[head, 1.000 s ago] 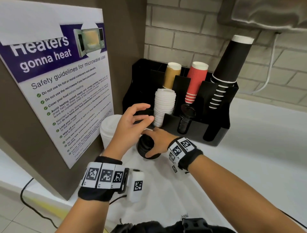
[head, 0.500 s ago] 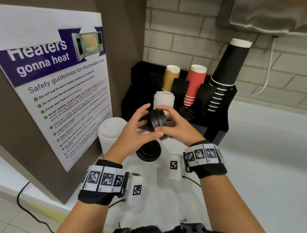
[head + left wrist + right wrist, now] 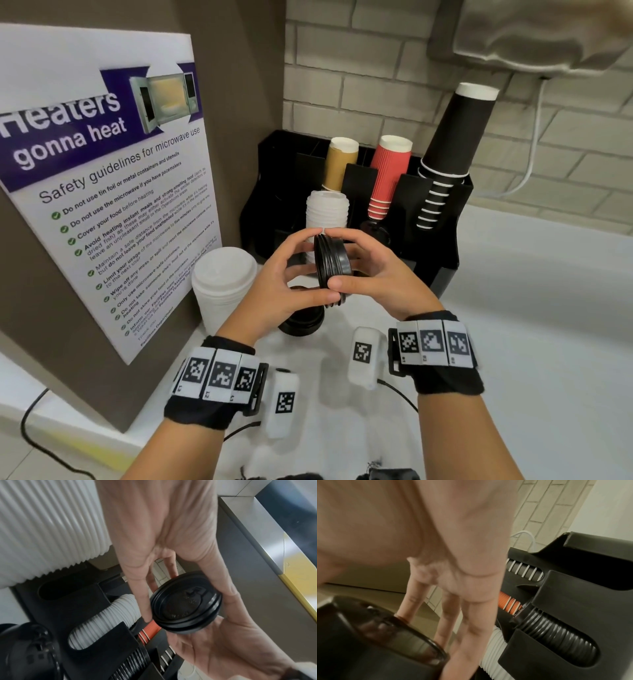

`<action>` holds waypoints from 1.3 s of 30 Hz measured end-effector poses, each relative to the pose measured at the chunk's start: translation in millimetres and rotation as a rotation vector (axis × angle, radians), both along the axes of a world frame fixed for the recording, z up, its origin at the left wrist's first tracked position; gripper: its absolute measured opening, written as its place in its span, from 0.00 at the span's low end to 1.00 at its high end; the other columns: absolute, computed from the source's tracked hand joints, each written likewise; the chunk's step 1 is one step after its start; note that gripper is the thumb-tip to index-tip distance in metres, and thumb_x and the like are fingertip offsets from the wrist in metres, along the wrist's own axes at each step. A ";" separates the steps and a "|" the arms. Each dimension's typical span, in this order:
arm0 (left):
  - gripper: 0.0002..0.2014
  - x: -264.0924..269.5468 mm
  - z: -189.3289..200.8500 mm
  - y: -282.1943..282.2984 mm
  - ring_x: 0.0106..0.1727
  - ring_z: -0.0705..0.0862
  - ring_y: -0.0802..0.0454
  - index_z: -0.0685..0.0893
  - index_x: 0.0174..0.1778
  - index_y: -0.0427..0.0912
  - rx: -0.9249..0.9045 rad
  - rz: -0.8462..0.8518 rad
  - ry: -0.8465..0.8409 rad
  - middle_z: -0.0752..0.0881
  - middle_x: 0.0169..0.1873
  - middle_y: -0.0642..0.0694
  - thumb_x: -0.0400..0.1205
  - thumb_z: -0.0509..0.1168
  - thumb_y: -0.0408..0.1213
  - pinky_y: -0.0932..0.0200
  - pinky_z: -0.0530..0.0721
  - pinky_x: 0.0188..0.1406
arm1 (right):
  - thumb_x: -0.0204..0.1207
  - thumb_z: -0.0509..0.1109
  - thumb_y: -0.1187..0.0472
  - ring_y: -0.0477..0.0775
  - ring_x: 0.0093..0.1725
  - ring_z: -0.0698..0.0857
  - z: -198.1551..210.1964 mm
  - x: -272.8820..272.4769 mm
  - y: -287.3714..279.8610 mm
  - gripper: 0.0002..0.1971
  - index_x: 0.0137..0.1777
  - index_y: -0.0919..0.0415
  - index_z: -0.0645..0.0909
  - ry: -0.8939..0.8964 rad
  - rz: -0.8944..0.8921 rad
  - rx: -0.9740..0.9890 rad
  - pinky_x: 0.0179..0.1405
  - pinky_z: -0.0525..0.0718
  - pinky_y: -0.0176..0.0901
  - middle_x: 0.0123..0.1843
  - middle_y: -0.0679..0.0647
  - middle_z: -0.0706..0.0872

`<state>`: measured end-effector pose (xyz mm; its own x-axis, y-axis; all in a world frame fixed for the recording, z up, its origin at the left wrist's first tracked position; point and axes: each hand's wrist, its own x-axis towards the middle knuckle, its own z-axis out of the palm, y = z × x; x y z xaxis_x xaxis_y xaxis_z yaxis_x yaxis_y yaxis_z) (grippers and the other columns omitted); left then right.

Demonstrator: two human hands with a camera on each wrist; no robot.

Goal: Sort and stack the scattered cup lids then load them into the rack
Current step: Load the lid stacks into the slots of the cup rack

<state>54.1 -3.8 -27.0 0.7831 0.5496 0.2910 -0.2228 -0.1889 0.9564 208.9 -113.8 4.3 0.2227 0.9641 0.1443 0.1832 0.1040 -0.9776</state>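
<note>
A short stack of black lids stands on edge between both hands, in front of the black rack. My left hand pinches its near face and rim with thumb and fingers. From the other side my right hand grips it, thumb below and forefinger on top. The left wrist view shows the black lids face-on with a finger on each side. In the right wrist view the black lids are blurred at lower left. Another black lid stack sits on the counter beneath the hands.
A tall stack of white lids stands on the counter at left, against the poster panel. The rack holds white lids, black lids and brown, red and black cup stacks. White counter spreads to the right.
My right hand lifted a few black lids off the counter stack. Both hands came together and now hold them on edge, slightly higher and nearer the rack.
</note>
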 end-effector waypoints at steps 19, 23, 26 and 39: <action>0.26 -3.7 8.8 5.0 0.63 0.84 0.61 0.76 0.64 0.69 -0.022 0.187 0.005 0.79 0.67 0.59 0.69 0.73 0.54 0.52 0.82 0.67 | 0.66 0.82 0.63 0.43 0.52 0.87 26.9 44.7 19.3 0.29 0.65 0.47 0.77 -0.104 -0.418 0.177 0.43 0.85 0.32 0.59 0.53 0.84; 0.20 -10.4 11.5 7.6 0.60 0.85 0.54 0.81 0.60 0.63 -0.044 0.263 -0.019 0.81 0.63 0.55 0.72 0.70 0.57 0.42 0.80 0.69 | 0.66 0.81 0.64 0.46 0.53 0.85 39.8 99.1 36.6 0.30 0.67 0.49 0.75 -0.337 -0.525 0.072 0.44 0.85 0.31 0.55 0.46 0.83; 0.15 -12.3 14.2 6.8 0.59 0.86 0.51 0.82 0.60 0.57 -0.050 0.285 -0.033 0.82 0.62 0.54 0.79 0.69 0.53 0.42 0.82 0.68 | 0.64 0.82 0.61 0.53 0.63 0.80 34.2 120.2 51.8 0.34 0.71 0.51 0.74 -0.704 -0.423 -0.201 0.58 0.78 0.39 0.64 0.52 0.81; 0.18 -20.6 15.0 5.0 0.59 0.85 0.47 0.83 0.59 0.52 -0.058 0.290 -0.050 0.83 0.57 0.59 0.74 0.65 0.51 0.54 0.84 0.63 | 0.68 0.77 0.51 0.61 0.69 0.75 -0.1 112.2 65.8 0.42 0.79 0.47 0.61 -1.096 -0.317 -0.665 0.73 0.68 0.67 0.75 0.58 0.71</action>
<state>33.5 1.2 -12.1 0.5766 0.7651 0.2868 -0.2150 -0.1966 0.9566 321.1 -48.0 4.2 0.5222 0.8486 -0.0845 0.8344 -0.5289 -0.1551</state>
